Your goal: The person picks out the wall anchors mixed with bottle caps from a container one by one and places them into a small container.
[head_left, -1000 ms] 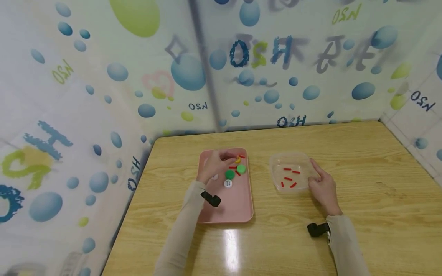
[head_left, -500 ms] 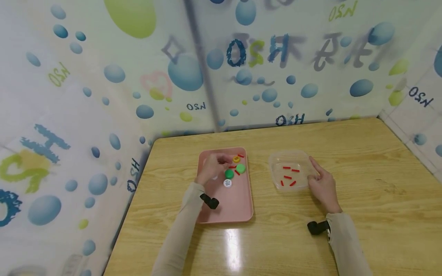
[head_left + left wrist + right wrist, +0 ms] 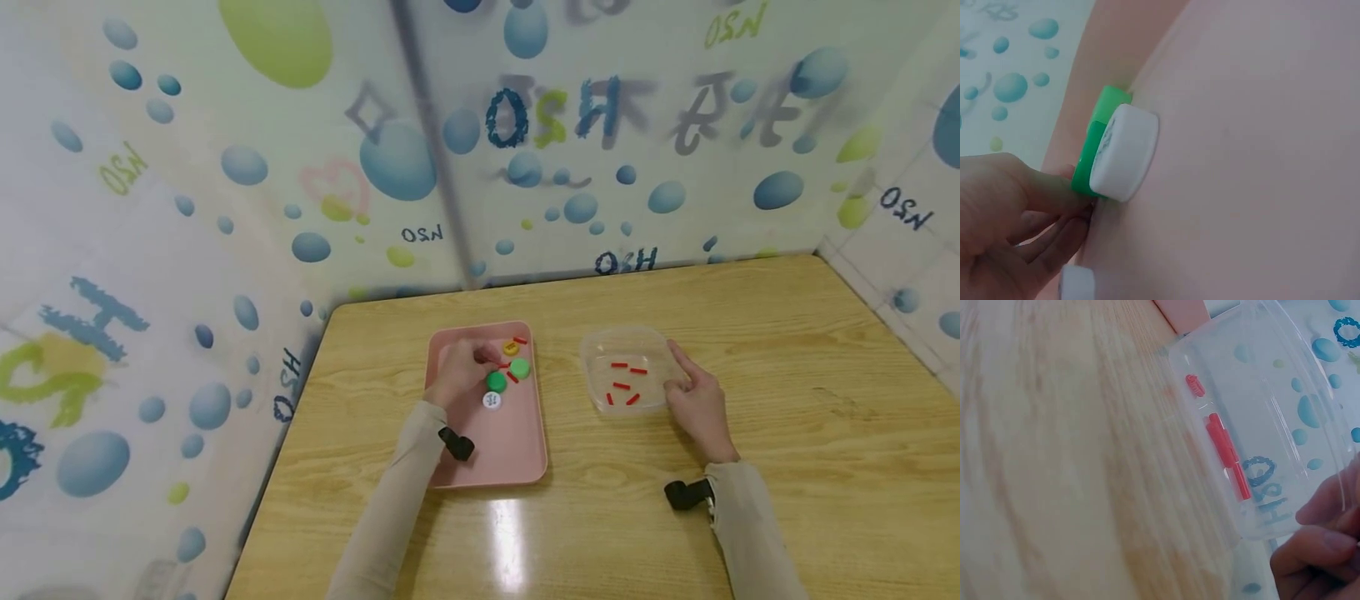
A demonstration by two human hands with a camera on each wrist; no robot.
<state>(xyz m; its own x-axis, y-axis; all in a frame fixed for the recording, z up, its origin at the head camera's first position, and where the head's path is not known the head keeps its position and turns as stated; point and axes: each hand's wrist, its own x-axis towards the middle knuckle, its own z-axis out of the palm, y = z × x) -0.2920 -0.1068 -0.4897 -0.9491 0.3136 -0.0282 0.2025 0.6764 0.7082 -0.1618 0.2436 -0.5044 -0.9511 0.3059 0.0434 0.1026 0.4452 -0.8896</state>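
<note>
Red stick: (image 3: 505,365) in pink tray (image 3: 498,442), just R of L hand's (image 3: 467,368) fingertips, betw. yellow cap (image 3: 511,347) & dk green cap (image 3: 497,382).
Stick axis: approx. L–R, crosswise to tray's length; R end twd lt green cap (image 3: 519,368).
Nearer hand: L, by far; R hand (image 3: 701,404) well apart, past tray.
L fingers: bunched at stick; can't tell if pinching, caps hide tips in wrist view.
R fingers: clamped on R rim of clear box (image 3: 652,350), 5 loose sticks (image 3: 621,386) inside.
Stick → box: box lies R; tray's R rim + strip of tabletop (image 3: 566,400) in betw., prob. the gap that matters.
</note>
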